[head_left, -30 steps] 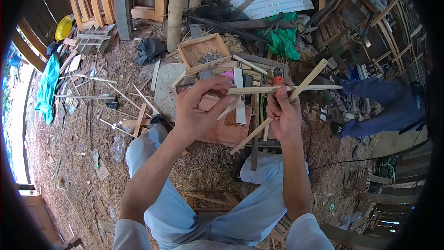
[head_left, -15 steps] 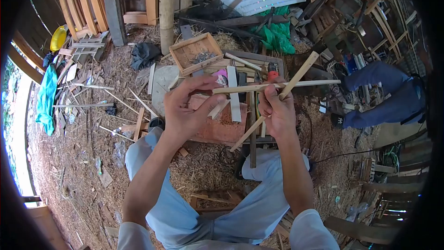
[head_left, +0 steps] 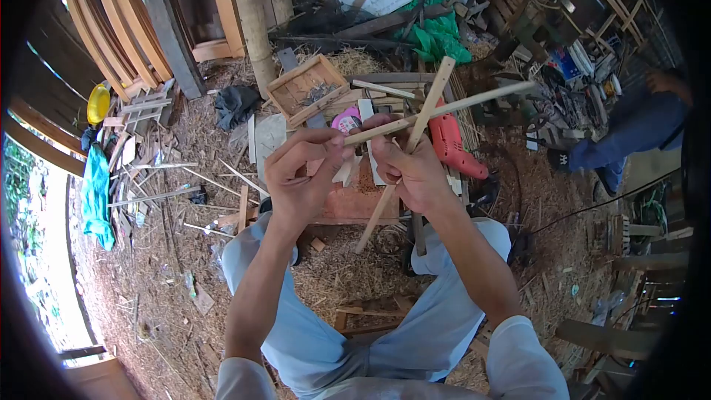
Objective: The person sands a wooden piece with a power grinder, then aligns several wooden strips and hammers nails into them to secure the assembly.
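Two pale wooden strips cross each other in front of me, one lying roughly sideways [head_left: 489, 98] and the other slanting [head_left: 432, 104]. My right hand [head_left: 418, 178] is closed round them at the crossing. The fingers of my left hand [head_left: 304, 178] are bent, with thumb and fingertips at the left end of the sideways strip. Below the hands lies a reddish wooden board [head_left: 344, 207], partly covered by them. A red power drill [head_left: 453, 144] rests just right of my right hand. Behind my left fingers is a pink round object [head_left: 345, 118].
A wooden box [head_left: 296, 120] with small metal pieces, apparently nails, stands beyond my hands. Wood shavings and loose strips cover the ground [head_left: 170, 252]. A person's leg [head_left: 622, 137] shows at right. A bamboo post [head_left: 253, 26] rises behind the box. A dark cable [head_left: 585, 211] runs at right.
The crossed strips have tilted, their right end rising. My left fingers have closed in on the strip's left end. My right hand has shifted left, and more of the drill shows.
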Available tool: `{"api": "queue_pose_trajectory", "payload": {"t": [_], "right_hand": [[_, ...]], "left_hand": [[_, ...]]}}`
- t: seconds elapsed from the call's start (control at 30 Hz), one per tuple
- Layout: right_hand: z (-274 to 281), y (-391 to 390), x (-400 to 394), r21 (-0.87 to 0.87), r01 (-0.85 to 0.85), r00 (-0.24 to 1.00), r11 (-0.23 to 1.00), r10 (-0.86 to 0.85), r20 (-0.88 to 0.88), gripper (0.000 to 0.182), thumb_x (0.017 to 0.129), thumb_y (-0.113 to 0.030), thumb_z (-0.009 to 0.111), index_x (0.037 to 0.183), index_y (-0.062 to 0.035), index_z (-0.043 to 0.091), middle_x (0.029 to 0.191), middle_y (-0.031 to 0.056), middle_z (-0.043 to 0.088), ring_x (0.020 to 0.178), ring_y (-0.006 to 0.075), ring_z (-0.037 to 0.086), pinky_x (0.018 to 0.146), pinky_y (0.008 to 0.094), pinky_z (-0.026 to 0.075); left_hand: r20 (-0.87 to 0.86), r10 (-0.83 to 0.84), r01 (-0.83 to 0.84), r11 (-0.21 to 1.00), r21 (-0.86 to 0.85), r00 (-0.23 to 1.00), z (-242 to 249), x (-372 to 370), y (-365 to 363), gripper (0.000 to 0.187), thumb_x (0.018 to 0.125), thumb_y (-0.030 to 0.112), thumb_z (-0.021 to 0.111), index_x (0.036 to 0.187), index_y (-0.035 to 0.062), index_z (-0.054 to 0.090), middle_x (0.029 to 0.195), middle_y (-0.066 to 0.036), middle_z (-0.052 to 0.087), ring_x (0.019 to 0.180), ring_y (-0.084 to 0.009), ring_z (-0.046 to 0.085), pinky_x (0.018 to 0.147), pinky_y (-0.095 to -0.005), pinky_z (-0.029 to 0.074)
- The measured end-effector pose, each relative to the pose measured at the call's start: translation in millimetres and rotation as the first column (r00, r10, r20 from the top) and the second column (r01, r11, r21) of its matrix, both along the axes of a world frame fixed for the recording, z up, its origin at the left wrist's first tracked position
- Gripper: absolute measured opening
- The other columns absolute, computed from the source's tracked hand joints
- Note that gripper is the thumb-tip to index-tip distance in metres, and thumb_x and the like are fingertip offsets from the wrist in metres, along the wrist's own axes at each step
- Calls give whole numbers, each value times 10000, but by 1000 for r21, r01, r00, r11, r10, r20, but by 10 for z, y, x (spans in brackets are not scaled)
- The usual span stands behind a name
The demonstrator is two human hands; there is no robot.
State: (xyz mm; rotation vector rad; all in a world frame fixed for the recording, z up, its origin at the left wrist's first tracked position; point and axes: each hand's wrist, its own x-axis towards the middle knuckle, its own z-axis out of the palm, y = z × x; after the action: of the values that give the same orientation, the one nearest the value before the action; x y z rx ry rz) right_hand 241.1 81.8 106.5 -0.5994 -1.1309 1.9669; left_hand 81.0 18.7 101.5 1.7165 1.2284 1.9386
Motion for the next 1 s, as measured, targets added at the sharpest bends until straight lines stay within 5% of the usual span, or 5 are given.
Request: {"api": "queue_pose_trajectory", "payload": {"t": [0.3, 0.5, 0.6, 0.8, 1.0], "right_hand": [[1, -82, -67, 181, 106, 983, 978, -130, 130, 271, 821, -168, 713, 1025, 0, 651, 843, 40, 661, 742, 87, 597, 635, 229, 491], [56, -109, -62, 266, 93, 972, 959, -146, 186, 264, 822, -169, 708, 1018, 4, 668, 867, 59, 679, 774, 104, 614, 672, 255, 502], [87, -117, -80, 298, 93, 955, 950, -170, 243, 258, 815, -167, 714, 1005, 4, 678, 848, 58, 683, 772, 102, 611, 674, 255, 494], [76, -122, -139, 311, 132, 953, 941, -207, 221, 231, 822, -153, 705, 993, 1, 682, 819, 52, 682, 741, 99, 604, 657, 247, 478], [59, -133, -162, 344, 119, 963, 932, -193, 189, 229, 826, -132, 694, 1010, 3, 671, 839, 56, 681, 751, 94, 604, 652, 241, 481]], "left_hand": [[-106, 40, -42, 999, -14, 994, 14, -59, -28, 141, 767, -94, 679, 776, -14, 563, 883, -132, 642, 760, -133, 622, 629, -229, 495], [73, -121, 126, 990, -64, 990, -68, -113, -58, 223, 753, -108, 683, 933, -5, 601, 992, -140, 618, 912, -172, 628, 774, -275, 536], [198, -37, 71, 983, -168, 980, -41, -62, -108, 321, 763, -110, 672, 1044, -9, 556, 987, -131, 628, 935, -177, 629, 819, -288, 524], [316, -72, 136, 973, -185, 946, -20, -83, -66, 473, 763, -80, 693, 1169, -11, 460, 974, -119, 660, 929, -149, 630, 812, -269, 517], [370, -86, 158, 973, -170, 925, -20, -106, -87, 438, 759, -70, 703, 1139, -14, 492, 971, -117, 662, 922, -144, 630, 792, -255, 511]]}}
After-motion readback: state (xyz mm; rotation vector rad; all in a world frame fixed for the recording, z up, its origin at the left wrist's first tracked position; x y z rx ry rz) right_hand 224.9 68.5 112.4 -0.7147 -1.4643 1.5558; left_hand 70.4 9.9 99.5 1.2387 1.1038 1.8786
